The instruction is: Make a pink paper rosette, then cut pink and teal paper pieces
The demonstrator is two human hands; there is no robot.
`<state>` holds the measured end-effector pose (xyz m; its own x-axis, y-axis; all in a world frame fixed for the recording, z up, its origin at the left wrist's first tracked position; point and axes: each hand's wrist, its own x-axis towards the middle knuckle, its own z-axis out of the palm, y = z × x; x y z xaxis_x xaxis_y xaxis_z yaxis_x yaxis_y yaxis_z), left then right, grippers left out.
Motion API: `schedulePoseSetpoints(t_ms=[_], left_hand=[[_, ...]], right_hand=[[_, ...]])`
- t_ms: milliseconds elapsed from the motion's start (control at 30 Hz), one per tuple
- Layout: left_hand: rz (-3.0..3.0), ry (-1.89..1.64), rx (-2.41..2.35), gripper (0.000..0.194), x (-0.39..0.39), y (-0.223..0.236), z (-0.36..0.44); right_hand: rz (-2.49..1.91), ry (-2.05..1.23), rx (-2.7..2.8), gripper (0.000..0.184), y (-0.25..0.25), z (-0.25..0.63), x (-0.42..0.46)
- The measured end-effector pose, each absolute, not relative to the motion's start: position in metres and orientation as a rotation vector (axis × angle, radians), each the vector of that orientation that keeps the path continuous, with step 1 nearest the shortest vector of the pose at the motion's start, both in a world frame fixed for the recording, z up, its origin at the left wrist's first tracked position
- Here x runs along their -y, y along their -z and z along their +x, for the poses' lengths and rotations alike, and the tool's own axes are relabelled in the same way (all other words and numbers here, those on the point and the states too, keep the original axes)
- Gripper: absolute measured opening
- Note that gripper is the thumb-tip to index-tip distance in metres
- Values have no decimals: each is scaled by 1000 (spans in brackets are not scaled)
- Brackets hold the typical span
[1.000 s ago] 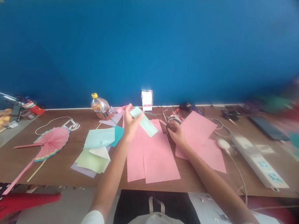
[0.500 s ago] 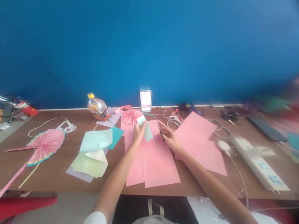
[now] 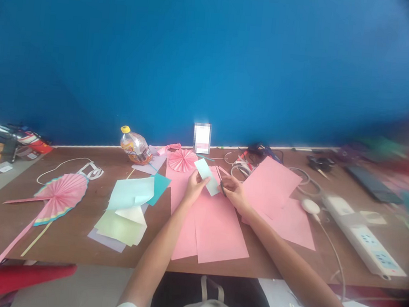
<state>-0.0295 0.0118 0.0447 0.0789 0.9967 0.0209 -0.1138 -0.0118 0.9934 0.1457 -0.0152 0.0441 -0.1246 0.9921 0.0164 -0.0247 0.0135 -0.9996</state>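
Note:
My left hand (image 3: 194,189) pinches a small pale mint paper strip (image 3: 207,175) and holds it up over the pink sheets (image 3: 212,226) in the middle of the brown table (image 3: 75,238). My right hand (image 3: 235,190) is closed on dark-handled scissors (image 3: 221,182), whose blades stand right beside the strip's right edge. A small pink pleated rosette (image 3: 181,159) lies just behind my hands.
More pink sheets (image 3: 276,188) lie to the right. Mint, teal and pale green papers (image 3: 128,204) are stacked on the left, beside a pink paper fan (image 3: 59,193). A plastic bottle (image 3: 135,146), cables, a white mouse (image 3: 310,206) and a power strip (image 3: 369,239) sit along the back and right.
My left hand lowered the mint strip toward the table's middle. My right hand lifted the scissors from the back clutter and brought them up to the strip.

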Motion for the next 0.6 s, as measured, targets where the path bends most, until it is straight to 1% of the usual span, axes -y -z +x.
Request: schedulePoseSetpoints(t_ms=[100,267,433,600], left_hand=[[1195,-1203,-1010,62,-12,-41,-31],[1236,-1167,-887,59,-15,-32,-33],[1075,-1396,-991,49,-21,-23,-35],[983,-1527,-1027,47,-31,-21,-44]], right_hand=[[-1121,-1252,1301,46,-42,146,13],[-1130,-1165,1277,39,-34,147,9],[-1112,-1189,1307,32,-31,155,6],[-1094,-1235,1453,33,-42,163,9]])
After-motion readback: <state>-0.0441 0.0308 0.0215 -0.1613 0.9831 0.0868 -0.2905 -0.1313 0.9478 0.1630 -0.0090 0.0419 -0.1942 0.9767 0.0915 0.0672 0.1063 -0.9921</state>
